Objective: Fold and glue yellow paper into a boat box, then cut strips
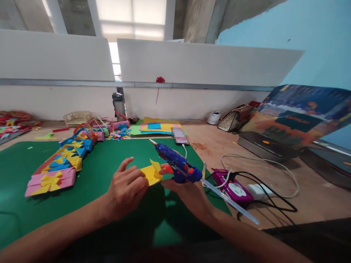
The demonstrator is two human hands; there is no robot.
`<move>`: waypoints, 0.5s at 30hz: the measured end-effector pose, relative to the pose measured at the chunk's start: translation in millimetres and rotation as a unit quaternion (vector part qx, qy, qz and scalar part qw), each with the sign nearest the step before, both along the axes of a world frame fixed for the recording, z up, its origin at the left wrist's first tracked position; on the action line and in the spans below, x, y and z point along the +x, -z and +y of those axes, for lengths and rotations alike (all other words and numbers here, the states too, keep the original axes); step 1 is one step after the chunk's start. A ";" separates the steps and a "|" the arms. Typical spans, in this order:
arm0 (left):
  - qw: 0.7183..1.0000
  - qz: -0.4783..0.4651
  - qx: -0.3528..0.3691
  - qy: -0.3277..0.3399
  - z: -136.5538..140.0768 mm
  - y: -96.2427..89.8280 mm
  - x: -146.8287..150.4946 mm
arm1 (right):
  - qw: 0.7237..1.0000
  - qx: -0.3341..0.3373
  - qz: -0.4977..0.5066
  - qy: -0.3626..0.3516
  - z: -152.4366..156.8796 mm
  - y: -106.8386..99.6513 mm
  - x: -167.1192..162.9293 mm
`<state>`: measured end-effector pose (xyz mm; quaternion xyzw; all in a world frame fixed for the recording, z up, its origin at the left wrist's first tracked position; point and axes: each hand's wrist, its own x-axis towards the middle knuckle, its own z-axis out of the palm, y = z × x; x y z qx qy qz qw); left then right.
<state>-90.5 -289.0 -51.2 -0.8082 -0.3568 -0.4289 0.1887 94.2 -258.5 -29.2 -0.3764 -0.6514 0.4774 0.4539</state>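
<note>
Between my hands is a small folded piece of yellow paper (150,176), one flap standing up at its right end. My left hand (128,188) is closed on its left side, the index finger raised. My right hand (189,193) is wrapped around a blue hot glue gun (175,160), and its fingertips are close to the yellow paper's right end. The gun's nozzle points up and to the left, above the paper. A long clear glue stick (233,202) sticks out of its back.
Small paper baskets with bows (51,180) line the left of the green mat (95,204). Paper sheets (159,126), a phone (181,136) and a grey bottle (118,106) stand behind. A purple power strip (233,186) with tangled cables lies right, near a handbag (233,118).
</note>
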 end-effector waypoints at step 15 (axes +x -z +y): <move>0.996 -0.069 -0.043 -0.036 1.5 3.0 6.4 | 0.998 -0.041 0.042 -0.005 0.8 5.8 -10.3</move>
